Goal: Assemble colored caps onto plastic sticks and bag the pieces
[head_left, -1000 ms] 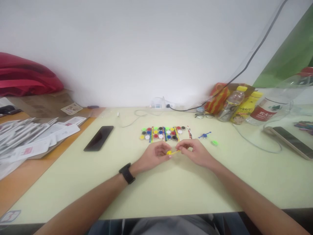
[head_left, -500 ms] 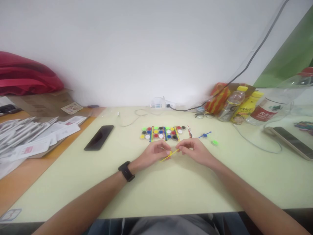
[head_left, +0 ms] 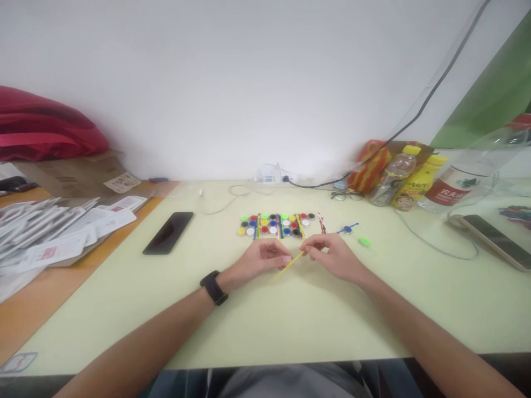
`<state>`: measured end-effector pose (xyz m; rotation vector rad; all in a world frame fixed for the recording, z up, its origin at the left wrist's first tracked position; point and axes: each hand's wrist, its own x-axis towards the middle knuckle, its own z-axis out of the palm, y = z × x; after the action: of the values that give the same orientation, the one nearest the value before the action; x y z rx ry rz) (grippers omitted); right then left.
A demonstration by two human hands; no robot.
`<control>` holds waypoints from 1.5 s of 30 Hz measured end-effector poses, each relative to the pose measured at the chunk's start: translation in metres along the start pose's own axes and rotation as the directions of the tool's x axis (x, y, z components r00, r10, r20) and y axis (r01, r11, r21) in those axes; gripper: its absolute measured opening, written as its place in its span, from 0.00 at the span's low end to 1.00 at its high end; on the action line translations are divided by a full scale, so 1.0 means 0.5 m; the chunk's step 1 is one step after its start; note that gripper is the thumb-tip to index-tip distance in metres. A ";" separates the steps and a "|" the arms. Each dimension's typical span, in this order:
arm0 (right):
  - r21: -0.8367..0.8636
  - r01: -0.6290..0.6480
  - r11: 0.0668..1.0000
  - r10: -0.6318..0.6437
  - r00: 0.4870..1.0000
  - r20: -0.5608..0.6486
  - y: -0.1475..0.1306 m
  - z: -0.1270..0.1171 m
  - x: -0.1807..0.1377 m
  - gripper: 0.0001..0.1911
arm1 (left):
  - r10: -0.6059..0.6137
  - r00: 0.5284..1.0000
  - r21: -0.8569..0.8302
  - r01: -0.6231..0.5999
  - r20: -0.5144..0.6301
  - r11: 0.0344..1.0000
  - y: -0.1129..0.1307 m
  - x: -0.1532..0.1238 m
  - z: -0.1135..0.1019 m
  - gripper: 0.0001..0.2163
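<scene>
My two hands meet over the middle of a pale yellow table (head_left: 290,320). My right hand (head_left: 334,257) pinches the upper end of a thin yellow stick (head_left: 291,263) that slants down to the left. My left hand (head_left: 261,260), with a black watch on its wrist, is curled with its fingertips at the stick; whatever it holds is hidden. Just beyond the hands lie rows of small coloured paint pots (head_left: 274,225) with several sticks laid between them. A blue stick with a cap (head_left: 347,228) and a green cap (head_left: 364,241) lie to the right.
A black phone (head_left: 168,233) lies at the left. Stacked white packets (head_left: 50,235) cover the orange desk at far left. Bottles (head_left: 398,177) and a large clear jug (head_left: 460,185) stand at the back right, near a second phone (head_left: 493,240) and cables.
The yellow cap seen at my left fingertips a second ago is out of sight. The yellow stick has tilted, its free end swinging down and to the left.
</scene>
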<state>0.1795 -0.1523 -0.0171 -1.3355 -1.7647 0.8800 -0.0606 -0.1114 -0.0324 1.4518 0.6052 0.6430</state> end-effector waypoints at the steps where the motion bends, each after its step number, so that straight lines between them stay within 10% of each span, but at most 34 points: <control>1: -0.010 0.012 1.000 -0.012 1.000 -0.012 0.003 0.000 0.000 0.12 | 0.003 1.000 -0.009 -0.003 0.001 1.000 0.000 0.000 0.000 0.12; 15: 0.007 0.333 0.943 -0.330 0.937 -0.114 0.018 0.027 -0.022 0.31 | 0.021 0.993 -0.159 -0.039 -0.117 0.987 -0.026 0.007 -0.009 0.14; 18: 0.005 0.271 0.962 -0.271 0.962 -0.012 0.014 0.022 -0.022 0.15 | 0.023 0.993 -0.167 -0.043 -0.117 0.985 -0.027 0.007 -0.010 0.14; 21: 0.034 0.159 0.987 -0.162 0.980 0.120 0.005 0.008 -0.019 0.29 | -0.001 0.991 -0.148 -0.019 -0.131 0.989 -0.026 0.007 -0.009 0.15; 27: 0.044 0.205 0.978 -0.205 0.979 -0.008 -0.005 0.003 -0.012 0.22 | -0.017 0.994 -0.135 0.001 -0.112 0.991 -0.021 0.005 -0.008 0.16; 38: 0.136 0.181 0.974 -0.196 0.975 0.104 0.005 0.031 -0.014 0.14 | 0.012 0.996 -0.094 -0.020 -0.084 0.995 -0.015 0.005 0.001 0.13; 45: -0.044 0.280 0.959 -0.281 0.959 -0.020 0.013 0.025 -0.021 0.30 | 0.024 0.992 -0.066 -0.033 -0.126 0.997 -0.007 0.006 0.003 0.14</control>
<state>0.1733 -0.1622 -0.0305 -1.0802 -1.9022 0.6685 -0.0572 -0.1105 -0.0356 1.3657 0.6546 0.7740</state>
